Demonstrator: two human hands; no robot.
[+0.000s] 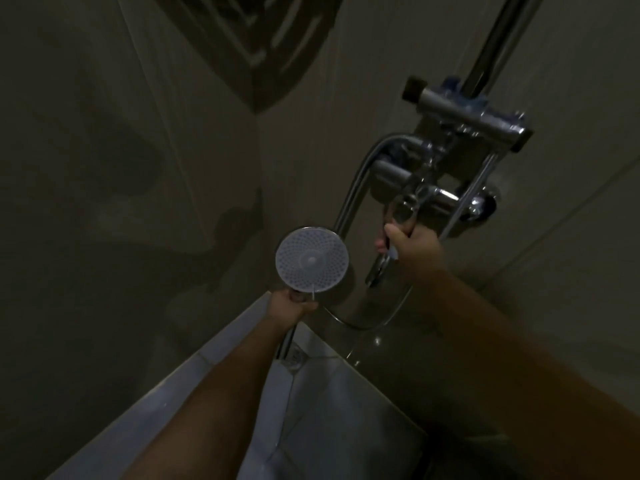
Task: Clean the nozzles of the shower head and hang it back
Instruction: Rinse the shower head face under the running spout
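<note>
The round shower head (311, 260) faces me in the dim light, its pale nozzle plate full of small holes. My left hand (294, 306) grips its handle just below the plate, near the wall corner. A thin line of water hangs from the plate's lower edge. My right hand (412, 245) grips the chrome lever (398, 216) of the mixer tap on the right wall, thumb on top. The chrome hose (349, 199) curves up from behind the head to the tap.
A chrome riser pipe (498, 39) climbs from a slider bracket (467, 112) above the tap. A dark corner shelf (256, 53) hangs high in the wall corner. The pale tiled floor with a drain (296, 356) lies below my arms.
</note>
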